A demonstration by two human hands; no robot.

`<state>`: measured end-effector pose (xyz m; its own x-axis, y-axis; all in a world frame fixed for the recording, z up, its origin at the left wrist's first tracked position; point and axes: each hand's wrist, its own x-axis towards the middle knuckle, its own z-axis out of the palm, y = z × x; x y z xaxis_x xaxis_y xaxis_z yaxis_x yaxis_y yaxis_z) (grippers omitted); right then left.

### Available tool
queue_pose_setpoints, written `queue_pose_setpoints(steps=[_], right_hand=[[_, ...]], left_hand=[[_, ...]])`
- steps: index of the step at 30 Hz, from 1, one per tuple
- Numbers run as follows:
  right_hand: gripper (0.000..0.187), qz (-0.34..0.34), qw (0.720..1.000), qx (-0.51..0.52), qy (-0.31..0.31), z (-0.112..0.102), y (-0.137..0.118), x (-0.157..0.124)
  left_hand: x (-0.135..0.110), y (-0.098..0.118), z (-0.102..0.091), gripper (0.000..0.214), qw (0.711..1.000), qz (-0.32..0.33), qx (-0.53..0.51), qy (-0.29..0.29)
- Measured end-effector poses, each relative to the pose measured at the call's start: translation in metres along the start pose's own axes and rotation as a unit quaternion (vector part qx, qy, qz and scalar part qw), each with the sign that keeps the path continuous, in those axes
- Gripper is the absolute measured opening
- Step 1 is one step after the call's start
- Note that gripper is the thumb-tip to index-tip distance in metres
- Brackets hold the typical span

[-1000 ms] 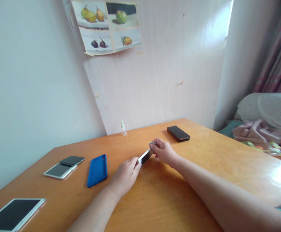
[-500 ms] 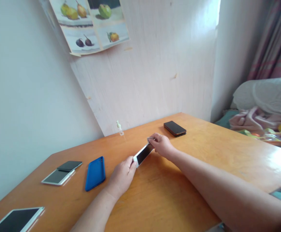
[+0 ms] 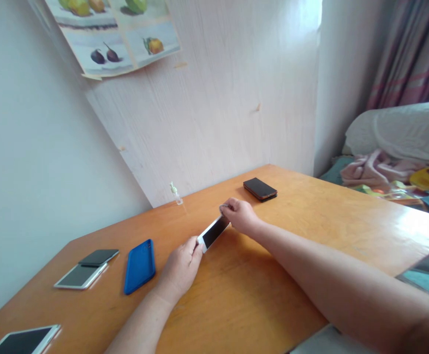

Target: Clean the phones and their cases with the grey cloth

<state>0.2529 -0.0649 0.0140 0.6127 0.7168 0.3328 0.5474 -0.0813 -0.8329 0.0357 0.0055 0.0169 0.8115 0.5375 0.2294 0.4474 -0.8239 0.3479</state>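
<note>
My left hand is closed on the near end of a white-framed smartphone, thumb on its front edge. The phone is tilted above the table, dark screen facing up and toward me. At its far end, my right hand has its fingers pinched together. A thin pale edge shows at those fingertips; I cannot make out what it belongs to. The right fingers cover the phone's far end. Left of my left hand lies a blue phone case, open side up.
A small clear pump bottle stands by the wall. Stacked dark phones lie at the back right. On the left, a dark flat device overlaps a white-framed tablet. Another white-framed tablet lies at the near left edge.
My view has shifted slightly, so most things sit a little further left in it. Both hands stay at the phone, with nearly the same hold.
</note>
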Motion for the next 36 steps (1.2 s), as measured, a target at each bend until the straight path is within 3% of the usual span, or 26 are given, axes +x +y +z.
queue_pose_setpoints(steps=[2, 4, 8, 10, 12, 16, 19, 24, 26, 28, 32, 34, 36], right_hand=[[0.022, 0.018, 0.999, -0.009, 0.028, -0.007, 0.005, 0.006], [0.021, -0.010, 1.000, -0.013, 0.016, -0.003, 0.000, -0.002], [0.019, -0.122, 0.988, 0.012, -0.096, 0.022, -0.025, -0.039], [0.019, -0.143, 0.981, 0.018, -0.127, 0.027, -0.030, -0.046], [0.019, -0.119, 0.987, 0.000, -0.106, 0.021, -0.026, -0.037], [0.023, -0.011, 0.998, -0.063, 0.009, -0.006, -0.003, -0.002], [0.023, -0.009, 0.997, -0.071, 0.030, -0.009, -0.001, -0.001], [0.019, -0.138, 0.985, -0.013, -0.104, 0.021, -0.029, -0.044], [0.018, -0.149, 0.980, -0.004, -0.135, 0.024, -0.033, -0.048], [0.019, -0.115, 0.987, -0.018, -0.114, 0.016, -0.027, -0.036], [0.022, -0.010, 0.997, -0.070, 0.001, -0.012, -0.005, -0.003], [0.022, -0.008, 0.997, -0.077, 0.018, -0.016, -0.002, -0.001], [0.021, -0.049, 0.997, -0.063, -0.012, -0.008, -0.008, -0.012]], left_hand=[[0.000, 0.001, 0.000, 0.022, 1.000, 0.007, -0.001, -0.001], [0.000, 0.001, 0.001, 0.022, 1.000, 0.006, -0.002, 0.003], [0.001, -0.001, 0.002, 0.021, 1.000, 0.008, -0.028, 0.004], [0.001, -0.003, 0.001, 0.021, 0.999, 0.015, -0.040, 0.000], [0.000, -0.003, 0.001, 0.022, 1.000, 0.012, -0.029, -0.002], [0.000, -0.002, 0.001, 0.023, 1.000, 0.011, -0.004, 0.001], [0.000, -0.001, 0.001, 0.023, 1.000, 0.012, -0.005, 0.003], [0.000, -0.002, 0.001, 0.021, 0.999, 0.017, -0.041, -0.006], [0.000, -0.001, 0.000, 0.021, 0.999, 0.016, -0.048, -0.004], [0.000, 0.001, -0.001, 0.021, 1.000, 0.006, -0.029, -0.002], [-0.001, 0.004, -0.003, 0.024, 1.000, 0.010, -0.005, 0.001], [-0.001, 0.005, -0.003, 0.024, 1.000, 0.013, -0.007, 0.001], [-0.001, 0.004, -0.002, 0.024, 1.000, 0.012, -0.013, -0.001]])
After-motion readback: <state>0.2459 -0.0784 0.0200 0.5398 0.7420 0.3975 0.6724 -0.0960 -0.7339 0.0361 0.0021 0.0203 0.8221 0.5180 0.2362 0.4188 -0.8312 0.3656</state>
